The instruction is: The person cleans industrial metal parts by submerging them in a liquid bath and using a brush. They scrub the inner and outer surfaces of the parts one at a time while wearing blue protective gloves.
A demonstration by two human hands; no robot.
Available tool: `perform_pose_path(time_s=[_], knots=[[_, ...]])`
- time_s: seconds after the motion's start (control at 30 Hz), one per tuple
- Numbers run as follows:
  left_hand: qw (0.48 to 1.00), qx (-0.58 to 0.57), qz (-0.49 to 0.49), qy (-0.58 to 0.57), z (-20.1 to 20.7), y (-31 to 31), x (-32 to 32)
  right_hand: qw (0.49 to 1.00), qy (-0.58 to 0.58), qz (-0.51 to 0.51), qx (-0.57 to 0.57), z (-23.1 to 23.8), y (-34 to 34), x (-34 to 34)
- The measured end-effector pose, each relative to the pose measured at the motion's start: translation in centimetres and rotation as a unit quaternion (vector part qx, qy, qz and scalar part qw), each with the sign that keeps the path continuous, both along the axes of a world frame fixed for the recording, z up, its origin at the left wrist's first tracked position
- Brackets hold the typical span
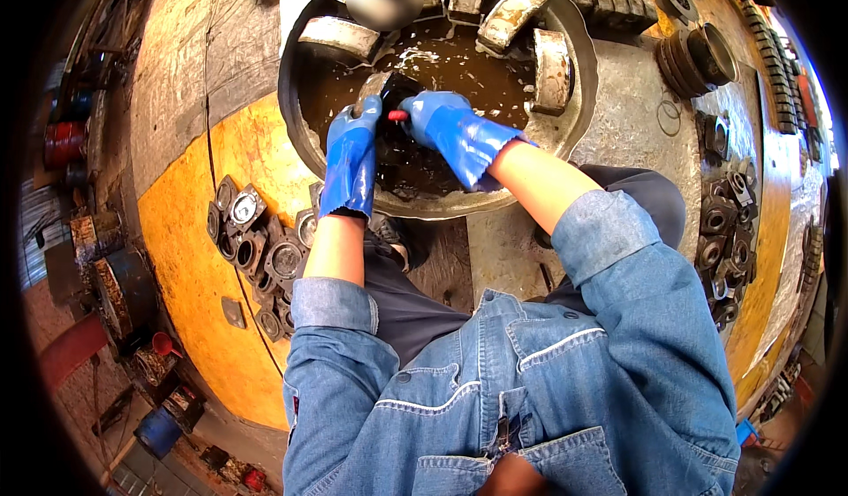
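A large round metal basin (290,98) holds murky brown liquid (433,63). My left hand (352,156), in a blue rubber glove, grips a dark curved metal piece (378,82) over the liquid. Closed around a red-handled tool (398,115), my right hand (450,134) works close beside that piece; the tool's working end is hard to make out. Several thick curved metal segments (552,72) lean along the basin's inner wall at the far and right sides. A blurred round patch covers part of the far rim.
Ring-shaped metal parts (284,260) lie piled on the yellow floor at left. More flanged parts (714,250) lie at right. Beyond the basin on the right stand a row of curved segments (609,1) and metal cylinders (698,59). A red drum (64,144) stands far left.
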State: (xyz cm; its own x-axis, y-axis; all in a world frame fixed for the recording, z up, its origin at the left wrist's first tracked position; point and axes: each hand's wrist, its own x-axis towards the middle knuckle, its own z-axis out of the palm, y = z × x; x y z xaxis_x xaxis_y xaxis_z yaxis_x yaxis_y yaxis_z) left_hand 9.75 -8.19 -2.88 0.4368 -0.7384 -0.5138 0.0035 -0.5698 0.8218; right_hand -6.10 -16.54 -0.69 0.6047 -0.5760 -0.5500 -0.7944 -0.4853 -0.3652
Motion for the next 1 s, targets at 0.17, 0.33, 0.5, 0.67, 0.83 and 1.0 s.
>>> perform_pose_path(time_s=[0.17,0.33,0.5,0.67,0.83,1.0], knots=[[0.999,-0.022,-0.001,-0.031,-1.0,1.0,1.4,0.954,-0.172,-0.169,0.178,4.7,-0.8,-4.2],[0.997,-0.032,-0.008,-0.071,-2.2,0.3,1.6,0.471,-0.360,-0.602,0.535,-4.2,-3.5,-5.1],[0.999,-0.032,-0.030,0.001,-1.0,0.8,1.6,0.463,-0.392,-0.540,0.583,-5.7,-1.5,-3.0],[0.998,-0.055,-0.020,-0.007,0.0,0.9,0.6,0.785,-0.372,-0.277,0.411,-2.7,-1.5,-3.2],[0.999,-0.039,-0.020,0.001,-0.1,1.3,1.2,0.975,-0.191,-0.080,0.077,3.0,0.8,-0.4],[0.997,-0.069,-0.010,-0.018,-0.4,0.8,0.4,0.995,0.067,0.068,-0.044,1.4,1.9,1.1]])
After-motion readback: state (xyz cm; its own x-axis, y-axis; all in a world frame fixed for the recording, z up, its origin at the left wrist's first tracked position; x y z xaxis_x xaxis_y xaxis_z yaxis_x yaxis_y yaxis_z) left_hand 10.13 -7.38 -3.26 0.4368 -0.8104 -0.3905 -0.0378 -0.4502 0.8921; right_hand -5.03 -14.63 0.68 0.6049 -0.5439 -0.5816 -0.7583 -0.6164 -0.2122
